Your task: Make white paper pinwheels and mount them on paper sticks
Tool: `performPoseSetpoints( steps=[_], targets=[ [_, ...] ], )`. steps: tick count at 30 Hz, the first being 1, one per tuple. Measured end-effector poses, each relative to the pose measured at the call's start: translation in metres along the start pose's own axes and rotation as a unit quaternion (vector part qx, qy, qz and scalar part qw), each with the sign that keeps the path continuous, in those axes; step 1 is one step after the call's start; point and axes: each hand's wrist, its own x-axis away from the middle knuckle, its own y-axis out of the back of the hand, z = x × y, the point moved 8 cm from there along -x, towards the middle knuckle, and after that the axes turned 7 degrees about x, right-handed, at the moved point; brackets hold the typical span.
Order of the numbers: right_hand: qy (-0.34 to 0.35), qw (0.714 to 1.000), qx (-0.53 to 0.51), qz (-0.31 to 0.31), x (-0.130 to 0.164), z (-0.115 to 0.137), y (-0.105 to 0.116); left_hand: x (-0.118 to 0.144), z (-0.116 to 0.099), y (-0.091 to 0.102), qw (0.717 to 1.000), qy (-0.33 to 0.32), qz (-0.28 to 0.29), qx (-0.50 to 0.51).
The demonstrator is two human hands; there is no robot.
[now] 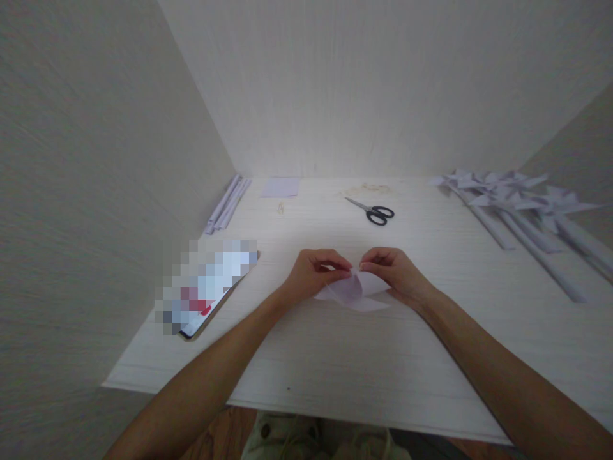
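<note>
pinching a folded paper piece (353, 291) between them, the left hand (313, 271) and right hand (397, 271) meet at its raised flaps. it lies on the desk (335, 358) under both hands, looking light, thin and easily creased, best gripped at the corners.

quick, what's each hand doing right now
Left hand: fingers closed, pinching the folded paper.
Right hand: fingers closed, pinching the same paper from the other side.

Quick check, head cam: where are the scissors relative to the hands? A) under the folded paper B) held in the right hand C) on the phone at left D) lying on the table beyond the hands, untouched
D: the scissors lie flat on the table farther back, while the left hand and right hand both pinch the folded paper.
</note>
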Motion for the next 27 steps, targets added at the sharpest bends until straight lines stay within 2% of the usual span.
performPoseSetpoints(
  steps=[6,12,18,23,27],
  targets=[
    [0.000,1.000,0.018,-0.002,0.000,0.000,0.000,0.000,0.000,0.001,1.000,-0.006,-0.006,-0.013],
    [0.021,0.998,0.054,-0.006,0.001,0.003,0.001,0.001,0.005,0.003,1.000,0.014,-0.008,-0.015],
    [0.014,0.999,0.048,0.005,0.001,0.002,0.000,0.001,0.007,0.002,1.000,0.020,-0.005,0.000],
    [0.012,1.000,0.027,0.003,0.001,0.002,-0.001,0.001,0.003,0.002,1.000,0.004,-0.009,0.023],
    [0.010,1.000,0.019,-0.005,0.001,0.002,-0.001,0.002,-0.003,0.001,1.000,-0.021,0.005,-0.021]
  ],
)
